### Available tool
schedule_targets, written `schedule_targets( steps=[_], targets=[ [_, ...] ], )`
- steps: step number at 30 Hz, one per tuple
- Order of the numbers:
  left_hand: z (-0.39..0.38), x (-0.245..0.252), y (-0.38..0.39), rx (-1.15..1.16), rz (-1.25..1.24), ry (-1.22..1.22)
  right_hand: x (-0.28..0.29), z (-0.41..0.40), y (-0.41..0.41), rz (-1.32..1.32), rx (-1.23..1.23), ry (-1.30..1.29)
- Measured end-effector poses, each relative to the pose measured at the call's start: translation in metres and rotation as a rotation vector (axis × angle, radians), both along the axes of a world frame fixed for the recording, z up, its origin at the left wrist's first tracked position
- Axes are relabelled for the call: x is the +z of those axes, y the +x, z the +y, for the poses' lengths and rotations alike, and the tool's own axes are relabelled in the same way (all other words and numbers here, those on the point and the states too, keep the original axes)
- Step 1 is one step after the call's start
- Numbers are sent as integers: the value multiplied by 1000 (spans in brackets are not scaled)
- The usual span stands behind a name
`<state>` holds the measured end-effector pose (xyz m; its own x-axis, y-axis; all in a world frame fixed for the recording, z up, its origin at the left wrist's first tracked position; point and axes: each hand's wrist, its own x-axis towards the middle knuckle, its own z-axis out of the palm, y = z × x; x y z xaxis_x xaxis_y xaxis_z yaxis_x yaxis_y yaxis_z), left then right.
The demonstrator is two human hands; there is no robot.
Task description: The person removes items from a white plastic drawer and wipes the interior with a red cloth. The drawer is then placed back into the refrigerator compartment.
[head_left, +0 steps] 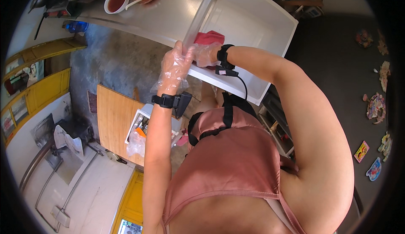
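A large white plastic bin [250,28], which looks like a refrigerator drawer, lies tilted across the edge of a stainless-steel counter [167,6]. A long translucent panel [204,11] runs along its left side. My left hand [175,64], in a clear plastic glove, grips the near end of this panel. Inside the bin's near left corner, my gloved right hand [205,55] is closed on a red cloth [210,38]; part of the cloth is hidden beneath the hand. Both wrists carry black straps with small devices.
Bowls of reddish liquid [116,1] stand on the counter at the upper left, one with a white spoon [134,3]. Below left are a wooden board [115,117] and a white container of utensils [134,125]. A dark surface with stickers [376,107] rises at the right.
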<state>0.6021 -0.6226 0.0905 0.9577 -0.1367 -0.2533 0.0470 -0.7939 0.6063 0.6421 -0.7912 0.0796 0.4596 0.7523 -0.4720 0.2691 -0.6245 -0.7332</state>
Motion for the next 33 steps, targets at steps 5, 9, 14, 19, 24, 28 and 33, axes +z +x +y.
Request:
schedule_targets(
  steps=[5, 9, 14, 19, 24, 28, 33],
  targets=[
    [2, -3, 0, -20, -6, 16, 9, 2, 6, -71, 162, -115],
    [3, -5, -2, -21, -15, -13, -31, 9, 3, 119, -19, -145],
    [4, -4, -3, -26, -38, -34, -65, 2, -6, -359, 129, 77],
    [2, 0, 1, -37, 22, 12, -61, 1, -8, -419, 142, 2],
    [1, 2, 1, -20, 58, 11, -72, -8, -4, -408, 43, -112],
    [-1, 0, 1, -19, 34, 3, -93, -18, 1, -333, -35, -208],
    [0, -2, 0, -30, -2, -10, -93, -30, 3, -383, 254, -401]
  ],
)
